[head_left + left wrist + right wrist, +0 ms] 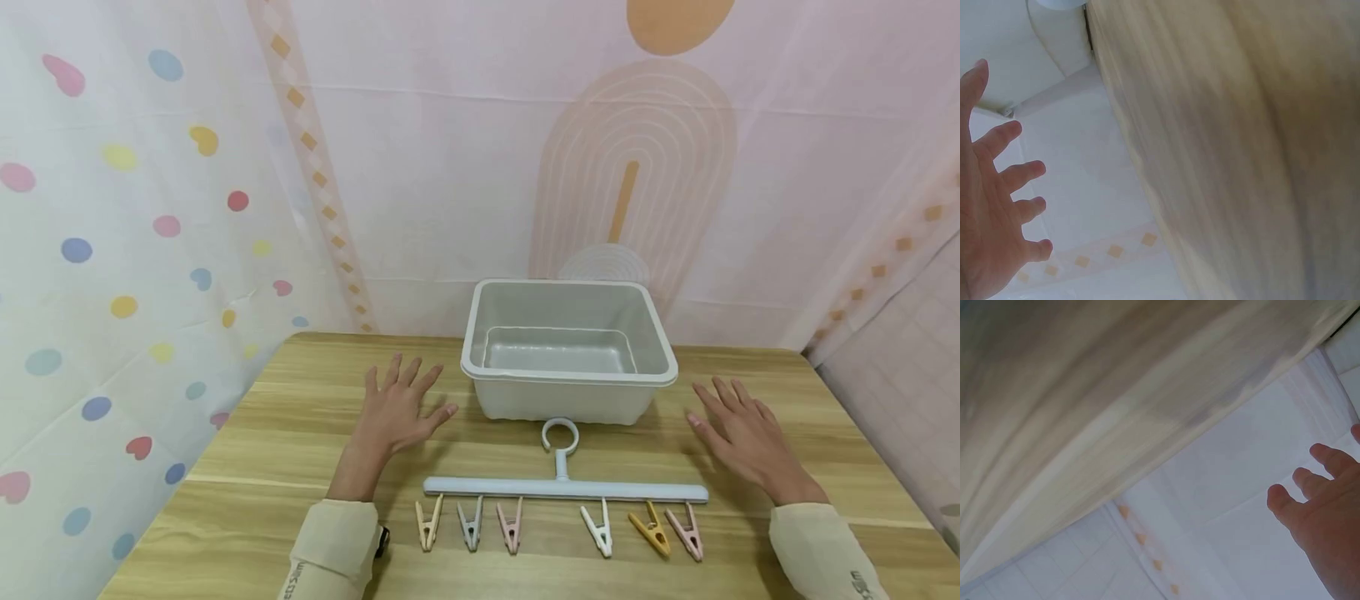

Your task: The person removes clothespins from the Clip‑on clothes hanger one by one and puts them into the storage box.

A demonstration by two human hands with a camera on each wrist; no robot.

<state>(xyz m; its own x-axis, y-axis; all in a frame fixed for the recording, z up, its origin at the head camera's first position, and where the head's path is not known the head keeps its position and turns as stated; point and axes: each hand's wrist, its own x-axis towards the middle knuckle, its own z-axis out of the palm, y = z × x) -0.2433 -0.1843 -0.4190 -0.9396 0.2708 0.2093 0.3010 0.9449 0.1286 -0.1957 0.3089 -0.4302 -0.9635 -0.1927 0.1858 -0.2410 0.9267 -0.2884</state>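
My left hand (397, 408) is palm down with its fingers spread, left of a light grey plastic basin (562, 400). On the basin's other side, my right hand (742, 437) also has its fingers extended and holds nothing. Between the forearms lies a pale blue hanger bar (510, 487) with a ring hook (561, 435) pointing at the basin. Along its near side sit several clothespins: a cream one (428, 525), a grey-blue one (470, 525), a pink one (510, 527), a white one (599, 529), a mustard one (651, 530) and another pink one (687, 532).
Everything stands on a wood-grain table (247, 475). A patterned cloth (435, 192) hangs behind its far edge, and a dotted cloth (150, 275) hangs at the left. The basin stands near the far edge.
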